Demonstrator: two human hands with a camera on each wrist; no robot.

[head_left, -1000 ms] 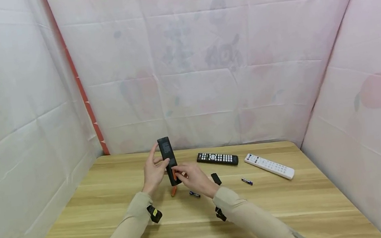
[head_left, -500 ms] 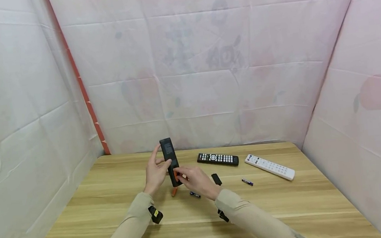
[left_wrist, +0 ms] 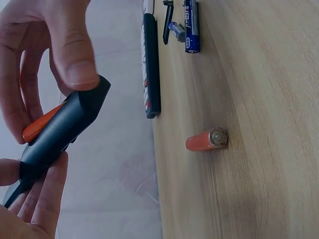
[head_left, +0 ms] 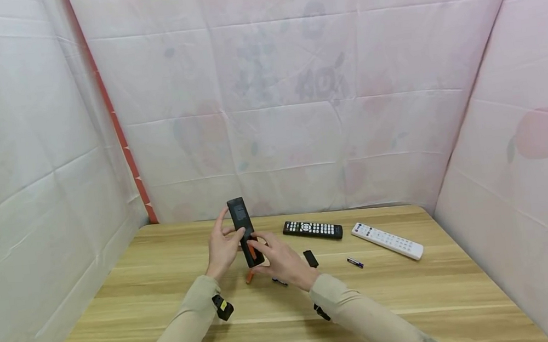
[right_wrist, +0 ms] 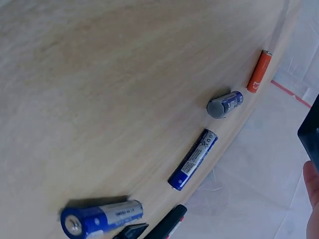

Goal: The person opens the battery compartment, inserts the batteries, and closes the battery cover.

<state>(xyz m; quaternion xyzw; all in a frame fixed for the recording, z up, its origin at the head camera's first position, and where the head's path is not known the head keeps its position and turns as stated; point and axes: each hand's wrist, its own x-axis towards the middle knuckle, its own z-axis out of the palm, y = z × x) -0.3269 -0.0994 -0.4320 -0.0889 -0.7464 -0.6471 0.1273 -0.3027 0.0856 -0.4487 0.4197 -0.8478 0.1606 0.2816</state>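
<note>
My left hand [head_left: 222, 250] holds a black remote control [head_left: 239, 213] tilted above the table, its back towards me. An orange battery [left_wrist: 45, 122] sits in the remote's battery compartment, partly hidden by fingers. My right hand [head_left: 282, 258] is at the remote's lower end. In the left wrist view its thumb rests on the remote's end, and a curled fingertip touches the battery. A second orange battery [left_wrist: 199, 141] lies on the table below the remote. Beside it, partly under my right hand, lies a blue battery [head_left: 279, 281].
A small black battery cover [head_left: 310, 259] lies to the right of my right hand. Further right is another blue battery [head_left: 355, 262]. At the back of the wooden table [head_left: 166, 291] lie a black remote with white buttons [head_left: 312, 229] and a white remote [head_left: 387, 241].
My right hand's thumb and index finger have spread apart, the thumb going from the orange battery to the remote's lower end. My left hand and the remote have barely moved.
</note>
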